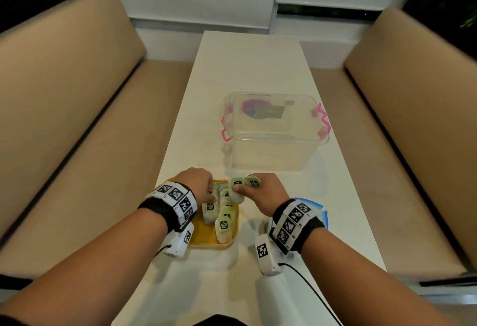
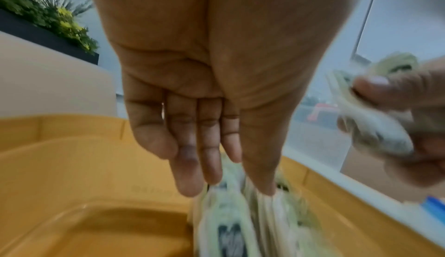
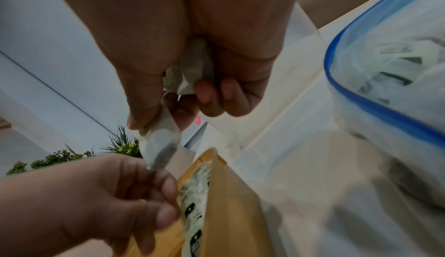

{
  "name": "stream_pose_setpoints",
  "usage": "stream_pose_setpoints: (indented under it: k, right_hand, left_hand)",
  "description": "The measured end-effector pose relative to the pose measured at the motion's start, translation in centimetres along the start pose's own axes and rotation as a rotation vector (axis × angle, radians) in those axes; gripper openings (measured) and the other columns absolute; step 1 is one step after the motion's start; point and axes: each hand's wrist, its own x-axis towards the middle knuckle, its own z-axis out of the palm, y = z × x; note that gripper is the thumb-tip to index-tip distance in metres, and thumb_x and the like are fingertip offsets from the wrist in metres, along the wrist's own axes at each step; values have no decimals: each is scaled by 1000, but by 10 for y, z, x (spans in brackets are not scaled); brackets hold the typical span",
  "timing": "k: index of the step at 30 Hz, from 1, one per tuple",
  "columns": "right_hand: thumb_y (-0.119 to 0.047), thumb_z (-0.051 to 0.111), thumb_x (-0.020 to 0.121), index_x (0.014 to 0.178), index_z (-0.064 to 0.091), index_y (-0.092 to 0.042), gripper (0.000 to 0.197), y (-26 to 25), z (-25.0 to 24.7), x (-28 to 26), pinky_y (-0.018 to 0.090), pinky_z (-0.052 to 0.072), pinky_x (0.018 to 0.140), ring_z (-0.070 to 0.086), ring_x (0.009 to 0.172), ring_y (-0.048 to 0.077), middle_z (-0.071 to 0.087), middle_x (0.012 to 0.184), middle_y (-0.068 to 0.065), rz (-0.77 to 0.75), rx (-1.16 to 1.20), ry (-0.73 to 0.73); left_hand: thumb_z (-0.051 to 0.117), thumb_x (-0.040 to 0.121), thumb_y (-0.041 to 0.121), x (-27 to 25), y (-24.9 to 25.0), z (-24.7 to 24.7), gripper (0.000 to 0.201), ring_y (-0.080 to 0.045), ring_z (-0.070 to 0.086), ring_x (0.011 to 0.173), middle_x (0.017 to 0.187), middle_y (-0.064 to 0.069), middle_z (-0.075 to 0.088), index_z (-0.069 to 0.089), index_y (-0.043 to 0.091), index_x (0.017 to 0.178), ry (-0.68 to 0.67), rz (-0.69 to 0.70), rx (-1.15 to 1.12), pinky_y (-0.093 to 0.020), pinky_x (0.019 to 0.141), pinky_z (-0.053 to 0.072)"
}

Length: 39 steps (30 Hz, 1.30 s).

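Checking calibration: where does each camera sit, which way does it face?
Head: on the head, facing forward and down at table, yellow tray, clear box; both forearms, left hand, right hand show.
Left wrist: under the left hand, looking along its fingers to the tray's tea bags.
Right wrist: under the right hand, looking along its grip on the held tea bags; blue-rimmed container beside.
Shared: both wrist views catch the other hand and the tray.

There stood one yellow tray [image 1: 206,242], one clear box [image 1: 273,150], one blue-rimmed tub [image 3: 361,99]; the right hand [image 1: 260,194] held two tea bags [image 1: 237,189].
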Motion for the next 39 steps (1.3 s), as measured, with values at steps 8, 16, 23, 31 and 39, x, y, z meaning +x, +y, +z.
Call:
stream_pose_setpoints:
  k: [8,16,23,31,39]
  right_hand:
    - [-22,75,84,49,58,-29,40,-11,9,-3,18,35,54,43,47,2,51,47,-13,-48,38,15]
    - [-41,56,96,75,64,-5,42,-8,21,0,43,50,75,58,70,22,65,72,9,-27,-100,18]
    - [-37,65,88,110,55,-13,34,8,28,0,33,48,77,62,90,24,64,99,4,128,-422,-40]
    - [-34,67,89,120,50,-14,41,13,27,-4,34,51,82,63,95,24,64,111,8,194,-454,-50]
    - [-31,68,89,116,50,-15,37,15,26,-3,34,50,79,62,90,26,63,102,6,180,-429,-64]
  left_hand:
    - [81,76,36,-23,11,-11,19,-7,60,73,78,9,67,73,23,88,30,222,-425,-23,68,47]
    - [78,79,34,-30,-6,-1,25,-16,51,64,68,3,58,62,18,69,-20,66,-153,-24,52,36]
    - [81,74,42,-17,-12,35,29,-22,66,76,74,0,65,66,17,77,-222,-131,21,-30,71,55]
    - [74,68,59,27,-25,78,61,-27,66,93,104,-2,68,62,24,117,-152,-215,116,-40,81,57]
    - [85,31,59,112,-69,143,65,-27,62,62,68,-4,57,66,34,87,-219,-260,41,-46,61,57]
